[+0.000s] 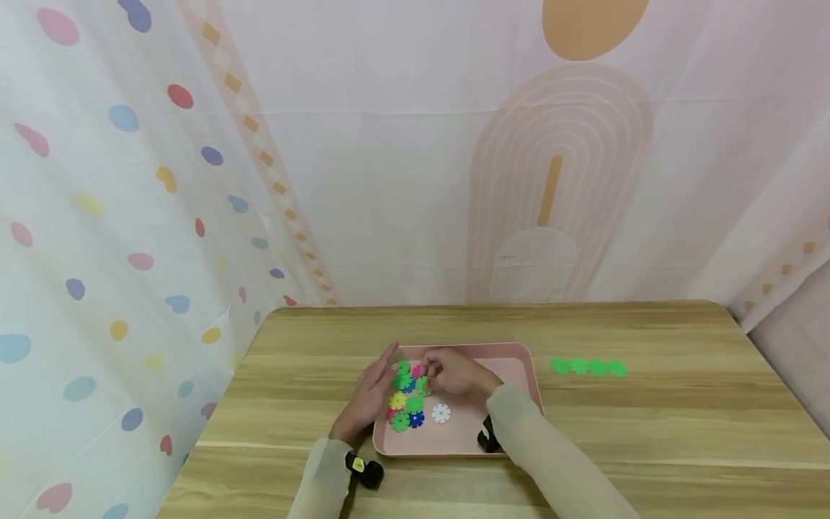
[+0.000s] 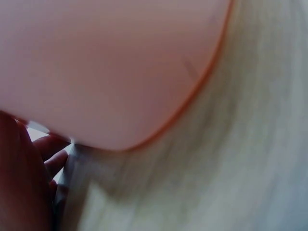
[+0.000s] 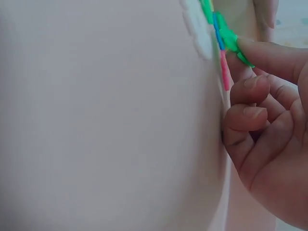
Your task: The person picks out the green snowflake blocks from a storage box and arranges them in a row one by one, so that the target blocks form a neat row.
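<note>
A shallow pink tray (image 1: 463,436) holds several notched plastic discs heaped at its left side. Among them are green, blue and pink ones, plus a yellow disc (image 1: 398,401); a white disc (image 1: 441,413) lies apart, to the right of the heap. Over the heap, my right hand (image 1: 456,371) pinches a green disc (image 3: 230,38) between thumb and index finger, its other fingers curled in the right wrist view. With fingers extended, my left hand (image 1: 368,398) rests along the tray's left rim beside the heap. Most of that hand is outside the left wrist view.
On the wooden table (image 1: 648,432), right of the tray, green discs (image 1: 597,367) form a short row. Behind the table hangs a patterned curtain (image 1: 389,180), with another at the left. Each wrist wears a black camera (image 1: 366,470).
</note>
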Available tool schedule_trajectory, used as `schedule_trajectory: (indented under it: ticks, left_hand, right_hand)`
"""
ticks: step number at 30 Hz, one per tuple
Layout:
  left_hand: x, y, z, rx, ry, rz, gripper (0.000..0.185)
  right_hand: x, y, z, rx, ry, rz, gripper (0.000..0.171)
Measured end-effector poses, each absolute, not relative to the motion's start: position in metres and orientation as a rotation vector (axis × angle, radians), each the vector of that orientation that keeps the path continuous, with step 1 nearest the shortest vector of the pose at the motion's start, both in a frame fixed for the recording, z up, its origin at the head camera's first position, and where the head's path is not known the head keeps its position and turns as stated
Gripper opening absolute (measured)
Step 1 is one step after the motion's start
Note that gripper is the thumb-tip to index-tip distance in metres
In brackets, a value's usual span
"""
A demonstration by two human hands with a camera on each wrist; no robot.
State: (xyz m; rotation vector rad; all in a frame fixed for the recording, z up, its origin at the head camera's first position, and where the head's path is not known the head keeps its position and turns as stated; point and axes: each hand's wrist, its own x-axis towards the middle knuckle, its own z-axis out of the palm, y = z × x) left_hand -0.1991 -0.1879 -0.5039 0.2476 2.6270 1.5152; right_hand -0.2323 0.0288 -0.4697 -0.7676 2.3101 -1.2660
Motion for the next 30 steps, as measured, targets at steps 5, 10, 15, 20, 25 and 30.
schedule_trajectory:
  ticks: [5, 10, 15, 20, 25, 30]
  left_hand:
    - [-0.198, -0.188, -0.503, 0.254, 2.62, 1.522, 0.053]
    - [-0.196, -0.187, -0.502, 0.242, 2.606, 1.53, 0.053]
    - [-0.197, -0.187, -0.501, 0.23, 2.616, 1.512, 0.054]
    - [-0.197, -0.187, -0.502, 0.214, 2.62, 1.505, 0.054]
    - [-0.197, -0.188, -0.503, 0.215, 2.621, 1.502, 0.054]
    - [-0.198, -0.188, -0.503, 0.215, 2.623, 1.497, 0.054]
  right_hand:
    - [-0.231, 0.031, -0.466, -0.722, 2.292, -1.286, 0.016]
    - [-0.228, 0.036, -0.459, -0.687, 2.269, -1.309, 0.012]
    - [-0.225, 0.044, -0.451, -0.676, 2.284, -1.31, 0.009]
    - [-0.224, 0.054, -0.441, -0.705, 2.307, -1.305, 0.008]
    - [-0.225, 0.069, -0.427, -0.743, 2.35, -1.297, 0.008]
    - [-0.225, 0.084, -0.416, -0.783, 2.421, -1.259, 0.008]
